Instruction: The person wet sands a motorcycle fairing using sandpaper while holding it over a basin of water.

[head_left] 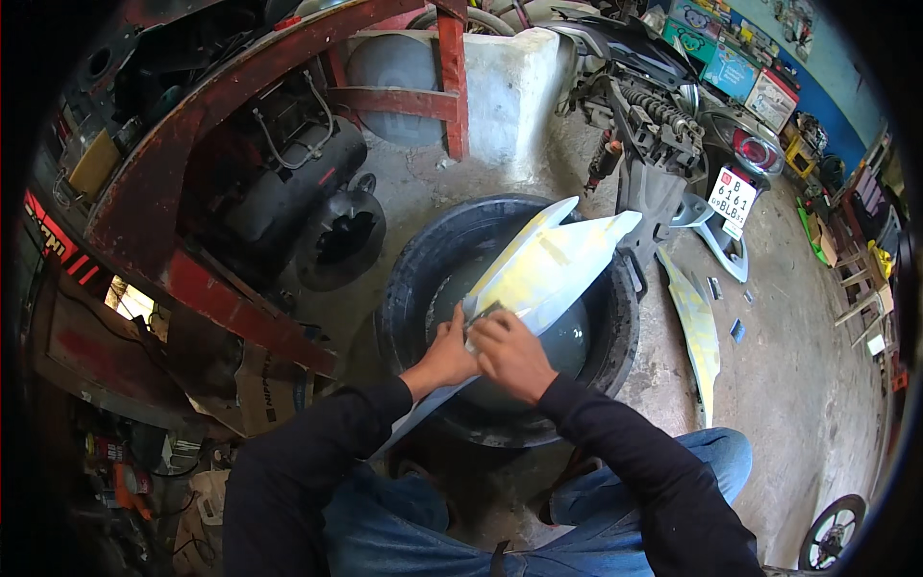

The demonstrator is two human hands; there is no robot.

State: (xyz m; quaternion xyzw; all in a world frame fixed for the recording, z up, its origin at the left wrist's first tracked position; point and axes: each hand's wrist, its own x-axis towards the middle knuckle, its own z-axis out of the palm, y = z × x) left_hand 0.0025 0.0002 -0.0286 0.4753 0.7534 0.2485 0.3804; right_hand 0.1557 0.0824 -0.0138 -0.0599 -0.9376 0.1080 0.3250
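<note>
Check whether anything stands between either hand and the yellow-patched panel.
Nothing visible blocks the left hand on the panel. Under the right hand, a small dark piece appears to lie against the panel.

Both arms reach forward from the lower edge in dark long sleeves, elbows bent and angled outward, forearms slanting inward. The bare left hand points forward, thumb raised, its other fingers partly hidden. The right hand sits close beside it, knuckles up, fingers bent and bunched, fingertips hidden. Below, the legs spread apart in blue jeans, knees bent.
</note>
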